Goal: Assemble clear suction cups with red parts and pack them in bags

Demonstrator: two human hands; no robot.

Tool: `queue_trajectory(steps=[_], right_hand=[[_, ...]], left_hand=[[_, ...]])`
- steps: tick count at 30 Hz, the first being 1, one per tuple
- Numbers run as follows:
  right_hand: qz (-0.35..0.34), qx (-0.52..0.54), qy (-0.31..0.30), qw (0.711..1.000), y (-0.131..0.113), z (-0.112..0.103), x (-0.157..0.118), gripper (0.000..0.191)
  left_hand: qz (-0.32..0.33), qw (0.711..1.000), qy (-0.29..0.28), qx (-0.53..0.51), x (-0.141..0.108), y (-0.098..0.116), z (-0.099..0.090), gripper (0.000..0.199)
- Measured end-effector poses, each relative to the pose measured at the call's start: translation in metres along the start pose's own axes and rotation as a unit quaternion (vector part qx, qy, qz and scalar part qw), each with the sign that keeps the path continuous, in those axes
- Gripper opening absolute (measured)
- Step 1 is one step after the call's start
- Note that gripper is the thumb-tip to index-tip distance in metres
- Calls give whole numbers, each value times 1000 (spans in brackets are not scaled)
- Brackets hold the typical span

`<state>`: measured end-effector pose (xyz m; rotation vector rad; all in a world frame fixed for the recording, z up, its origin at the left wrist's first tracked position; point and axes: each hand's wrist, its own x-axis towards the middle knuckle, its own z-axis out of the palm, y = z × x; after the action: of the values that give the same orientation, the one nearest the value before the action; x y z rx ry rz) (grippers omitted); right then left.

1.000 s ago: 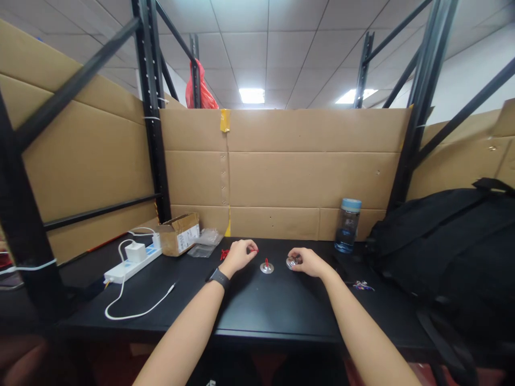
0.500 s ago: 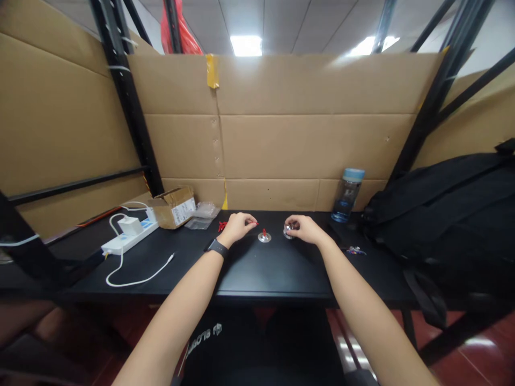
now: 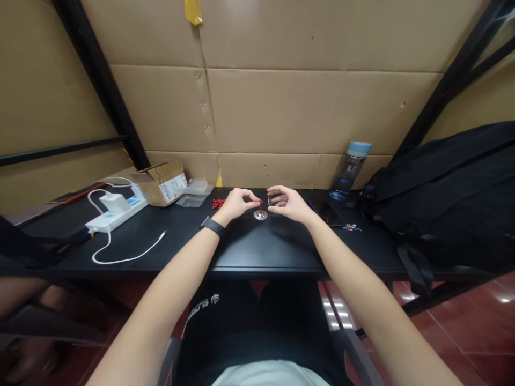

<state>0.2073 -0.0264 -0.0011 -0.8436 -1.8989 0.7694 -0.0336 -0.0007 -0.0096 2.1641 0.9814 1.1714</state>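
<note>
A small round silver disc point(image 3: 260, 215) lies on the black table with a red piece point(image 3: 260, 209) upright at its middle. Just above it, my left hand point(image 3: 238, 205) pinches a small red piece point(image 3: 260, 201) between thumb and fingertips. My right hand point(image 3: 290, 203) is curled close by on the right, thumb and fingers round a thin shiny disc that is mostly hidden. Behind my left hand, several small red pieces point(image 3: 218, 203) lie in a pile, partly covered.
On the left are a power strip point(image 3: 116, 212) with a white cable, an open cardboard box point(image 3: 161, 185) and clear plastic bags point(image 3: 196, 192). To the right stand a water bottle point(image 3: 351, 170) and a black backpack point(image 3: 450, 187), near a small colourful trinket point(image 3: 352, 228).
The view has tilted down. My right hand has moved left with the shiny disc, towards the disc on the table. My left hand has brought the red piece above that disc.
</note>
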Motion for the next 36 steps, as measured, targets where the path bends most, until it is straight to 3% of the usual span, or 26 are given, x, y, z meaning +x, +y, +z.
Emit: queue_trajectory(steps=[2, 5, 8, 11, 17, 22, 29, 36], right_hand=[[6, 14, -30, 999, 0, 0, 14, 60], [16, -21, -86, 996, 3, 0, 38, 49], [26, 6, -71, 997, 9, 8, 50, 50], [18, 62, 2, 998, 14, 21, 42, 60], [14, 92, 30, 995, 12, 39, 22, 64], [19, 97, 28, 995, 11, 42, 24, 65], [13, 98, 31, 995, 8, 40, 22, 63], [-8, 112, 25, 993, 6, 45, 21, 48]], left_hand=[[-2, 1000, 3, -30, 1, 0, 1, 22], [-5, 998, 19, -67, 2, -5, 1, 30], [-17, 997, 38, -59, 3, -11, -3, 35], [-28, 997, 58, -30, 3, -14, -6, 29], [-8, 999, 49, 22, 2, -15, -8, 21], [7, 997, 50, 51, 4, -17, -5, 18], [77, 994, 37, 67, 3, -14, -5, 10], [86, 985, 63, 133, 1, -11, -3, 8]])
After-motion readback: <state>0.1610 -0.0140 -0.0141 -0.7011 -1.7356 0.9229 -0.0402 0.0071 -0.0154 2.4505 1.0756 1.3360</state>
